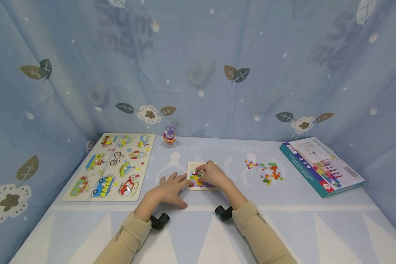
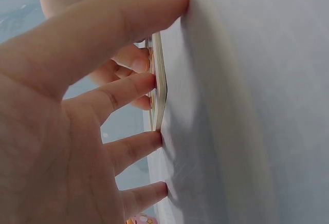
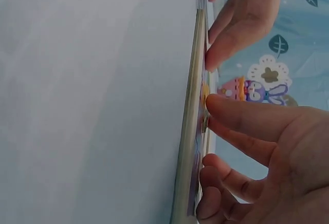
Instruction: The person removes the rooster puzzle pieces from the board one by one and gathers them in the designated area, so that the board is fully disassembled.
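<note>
A small jigsaw puzzle in a pale wooden frame (image 1: 202, 189) lies flat on the table, its colourful picture partly hidden by both hands. My right hand (image 1: 213, 174) reaches over it from the right; thumb and index finger pinch a small puzzle piece (image 3: 205, 124) low against the picture. Fingers spread, my left hand (image 1: 169, 191) rests at the frame's left side. In the left wrist view, one fingertip touches the puzzle surface and another meets the frame's corner, while the thumb stays apart from the frame.
Loose jigsaw pieces (image 1: 275, 173) lie to the right. Beyond them sits a boxed toy set (image 1: 323, 165). At left lies a large peg puzzle board (image 1: 112, 167) with vehicles. A purple rabbit figure (image 1: 169, 135) stands at the back, near the curtain (image 1: 198, 99).
</note>
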Tool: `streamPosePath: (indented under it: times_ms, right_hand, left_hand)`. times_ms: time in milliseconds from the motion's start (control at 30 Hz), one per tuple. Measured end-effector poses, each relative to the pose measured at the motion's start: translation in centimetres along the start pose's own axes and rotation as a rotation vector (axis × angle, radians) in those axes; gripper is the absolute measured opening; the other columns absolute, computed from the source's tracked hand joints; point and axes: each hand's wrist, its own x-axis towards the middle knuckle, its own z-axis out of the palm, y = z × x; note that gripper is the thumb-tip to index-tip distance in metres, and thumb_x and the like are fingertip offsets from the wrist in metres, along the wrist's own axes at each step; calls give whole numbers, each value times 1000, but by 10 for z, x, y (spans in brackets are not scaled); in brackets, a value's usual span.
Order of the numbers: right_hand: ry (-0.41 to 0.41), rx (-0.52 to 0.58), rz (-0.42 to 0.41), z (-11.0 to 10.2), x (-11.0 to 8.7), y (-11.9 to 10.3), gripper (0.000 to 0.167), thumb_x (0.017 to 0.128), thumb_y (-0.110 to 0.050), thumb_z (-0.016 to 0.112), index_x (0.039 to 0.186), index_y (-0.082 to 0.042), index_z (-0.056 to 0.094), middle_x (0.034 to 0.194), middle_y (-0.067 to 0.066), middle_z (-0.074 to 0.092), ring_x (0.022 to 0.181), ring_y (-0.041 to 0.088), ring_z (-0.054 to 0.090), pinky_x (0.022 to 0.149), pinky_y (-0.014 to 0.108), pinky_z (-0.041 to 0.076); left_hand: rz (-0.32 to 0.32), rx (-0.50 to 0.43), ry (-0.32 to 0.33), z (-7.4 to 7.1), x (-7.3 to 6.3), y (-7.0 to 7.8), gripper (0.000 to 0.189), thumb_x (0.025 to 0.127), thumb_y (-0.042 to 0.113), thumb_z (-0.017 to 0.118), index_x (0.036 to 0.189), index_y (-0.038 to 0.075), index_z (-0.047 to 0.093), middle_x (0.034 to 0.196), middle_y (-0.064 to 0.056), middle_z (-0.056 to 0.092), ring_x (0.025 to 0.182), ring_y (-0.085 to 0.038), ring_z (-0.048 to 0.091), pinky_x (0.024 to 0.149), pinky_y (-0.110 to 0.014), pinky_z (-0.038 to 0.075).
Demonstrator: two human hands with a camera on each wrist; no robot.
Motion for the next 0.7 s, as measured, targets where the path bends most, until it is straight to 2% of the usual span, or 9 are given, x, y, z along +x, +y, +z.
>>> streamPosePath:
  times_ms: [467, 700]
  right_hand:
    - [21, 75, -29, 2, 3, 5, 24, 77, -15, 74, 99, -15, 65, 97, 7, 55, 87, 21, 53, 77, 38, 46]
    - [20, 276, -79, 2, 4, 7, 13, 81, -7, 69, 89, -8, 59, 84, 4, 61, 72, 15, 55, 62, 25, 47]
  left_hand:
    - [9, 12, 0, 0, 0, 1, 68, 72, 36, 76, 132, 23, 48, 149, -13, 28, 136, -45, 14, 97, -72, 11]
    - [0, 14, 1, 0, 0, 1, 68, 72, 36, 76, 133, 22, 48, 149, -12, 27, 137, -44, 13, 98, -72, 10]
